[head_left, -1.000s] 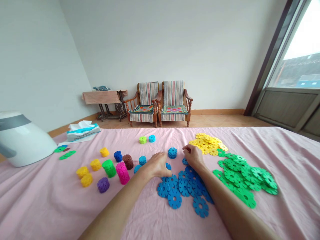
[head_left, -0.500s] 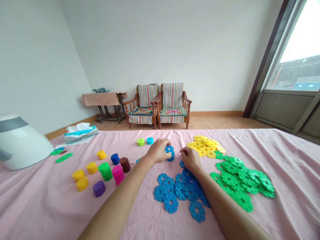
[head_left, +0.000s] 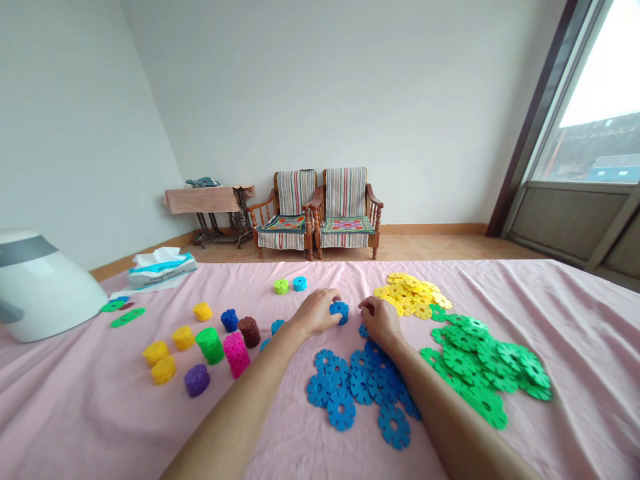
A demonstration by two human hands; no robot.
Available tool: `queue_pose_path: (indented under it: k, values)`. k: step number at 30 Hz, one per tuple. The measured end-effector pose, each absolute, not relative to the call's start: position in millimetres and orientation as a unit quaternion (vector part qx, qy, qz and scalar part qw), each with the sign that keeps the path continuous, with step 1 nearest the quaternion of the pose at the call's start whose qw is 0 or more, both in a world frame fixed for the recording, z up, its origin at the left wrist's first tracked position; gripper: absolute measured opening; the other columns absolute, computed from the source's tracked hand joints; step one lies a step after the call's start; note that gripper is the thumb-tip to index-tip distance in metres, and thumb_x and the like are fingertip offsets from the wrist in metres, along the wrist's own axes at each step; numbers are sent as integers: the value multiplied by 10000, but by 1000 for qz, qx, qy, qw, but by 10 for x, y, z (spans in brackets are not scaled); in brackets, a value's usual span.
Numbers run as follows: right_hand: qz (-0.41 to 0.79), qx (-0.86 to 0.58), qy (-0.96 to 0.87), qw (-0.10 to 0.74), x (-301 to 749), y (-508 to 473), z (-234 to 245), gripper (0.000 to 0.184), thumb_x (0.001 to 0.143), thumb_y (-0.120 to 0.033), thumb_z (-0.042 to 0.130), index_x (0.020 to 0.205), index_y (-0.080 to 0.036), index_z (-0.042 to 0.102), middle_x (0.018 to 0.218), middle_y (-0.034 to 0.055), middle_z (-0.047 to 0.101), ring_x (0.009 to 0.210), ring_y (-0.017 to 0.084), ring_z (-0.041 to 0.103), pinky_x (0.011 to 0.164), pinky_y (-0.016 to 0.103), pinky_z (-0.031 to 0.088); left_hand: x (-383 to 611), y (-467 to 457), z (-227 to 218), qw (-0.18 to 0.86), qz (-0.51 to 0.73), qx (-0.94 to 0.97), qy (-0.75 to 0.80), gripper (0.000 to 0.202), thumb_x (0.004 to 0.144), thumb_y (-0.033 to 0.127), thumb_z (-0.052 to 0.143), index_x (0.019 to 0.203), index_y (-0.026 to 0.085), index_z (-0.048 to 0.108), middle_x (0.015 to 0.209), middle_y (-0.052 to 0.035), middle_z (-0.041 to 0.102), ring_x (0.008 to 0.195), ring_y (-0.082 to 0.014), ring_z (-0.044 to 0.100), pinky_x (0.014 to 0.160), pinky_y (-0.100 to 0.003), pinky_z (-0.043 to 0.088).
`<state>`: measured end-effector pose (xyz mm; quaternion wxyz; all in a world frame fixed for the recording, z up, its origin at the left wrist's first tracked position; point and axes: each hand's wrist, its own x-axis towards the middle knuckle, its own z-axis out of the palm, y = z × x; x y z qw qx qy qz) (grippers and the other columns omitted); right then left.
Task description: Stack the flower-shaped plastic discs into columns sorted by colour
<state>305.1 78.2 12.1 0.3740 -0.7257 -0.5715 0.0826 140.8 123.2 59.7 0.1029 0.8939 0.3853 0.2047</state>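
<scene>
My left hand [head_left: 319, 312] curls round a short stack of blue flower-shaped discs [head_left: 340, 312], thumb on the near side and fingers behind. Facing it is my right hand [head_left: 383, 320], its fingertips drawn together with no disc visible in them. Another blue disc [head_left: 363, 330] shows partly beneath the right hand. Nearer to me, loose blue discs [head_left: 341, 408] lie in a spread pile between my forearms, the right forearm covering some of them. Beside my left forearm, more blue stacks [head_left: 277, 326] are partly hidden.
Yellow discs [head_left: 413, 293] and green discs [head_left: 470, 353] are heaped on the right. Several coloured stacks, among them a green one [head_left: 210, 345] and a pink one [head_left: 237, 355], stand on the left. A tissue pack [head_left: 163, 270] and a white kettle [head_left: 50, 287] sit farther left on the pink cloth [head_left: 100, 413].
My left hand has moved slightly down with the blue stack, which has turned from facing me to lying flatter. The right hand has barely moved.
</scene>
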Motion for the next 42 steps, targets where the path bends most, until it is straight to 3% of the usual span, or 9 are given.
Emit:
queue_pose_path:
  k: [5,10,14,22,42]
  values:
    - [65,-729,-577,362,3026,757,146,242,784,-178,440,861,-189,670,797,48,676,715,148,588,644,233,374,1332,1134,500,109,241,855,445,421,660,216,701,1061,178,581,1047,-63,628,935,-202,594,832,-288,443]
    - [-47,-695,-652,298,2929,669,244,327,811,-137,395,1010,-192,648,946,85,644,901,190,558,786,297,321,1235,1064,315,108,265,808,514,261,730,274,672,960,161,622,889,-46,639,784,-167,612,704,-256,460]
    - [-76,-686,-681,246,2853,626,274,303,796,-131,412,991,-187,637,983,98,630,977,215,522,858,343,255,1236,1018,226,104,272,812,506,161,778,324,634,853,183,657,792,-22,625,744,-158,599,667,-240,434]
    - [-43,-692,-686,220,2839,621,224,295,792,-146,423,996,-182,633,957,94,639,974,221,528,879,363,215,1273,903,231,81,284,838,459,120,829,300,574,788,193,609,807,-21,587,808,-168,563,707,-251,405]
    - [-39,-687,-692,219,2823,621,202,281,819,-158,417,979,-188,646,922,72,655,925,198,548,877,345,209,1258,950,139,72,307,837,447,42,764,183,632,768,187,591,775,-6,548,778,-168,550,668,-247,399]
